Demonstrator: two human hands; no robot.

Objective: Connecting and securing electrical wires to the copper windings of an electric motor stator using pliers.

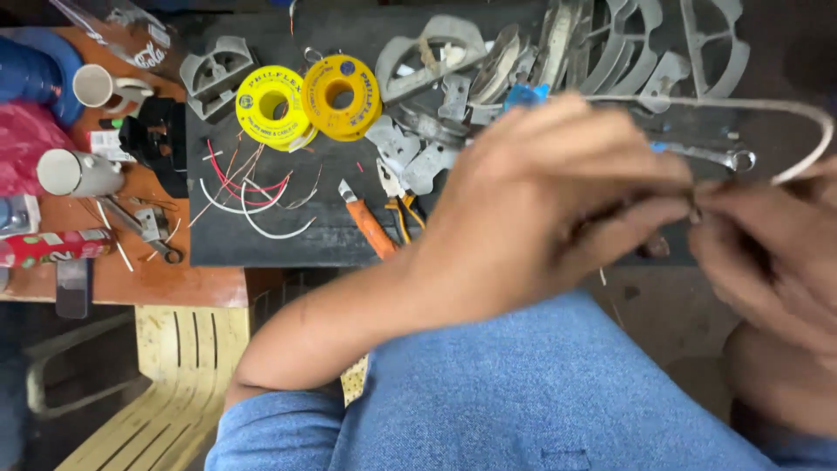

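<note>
Just right of the yellow spools (307, 100), a grey wire (789, 118) is pinched by both closed hands, left hand (540, 205) and right hand (767, 253); fingertips are best kept close together.

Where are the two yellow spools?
In the head view, the two yellow spools sit side by side at upper left on the dark board, above loose wires.

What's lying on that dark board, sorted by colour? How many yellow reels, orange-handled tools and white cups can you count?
Yellow wire reels: 2, one beside the other
Orange-handled tools: 2, a cutter and pliers
White cups, on the orange table: 2, one above the other
Total: 6
</note>
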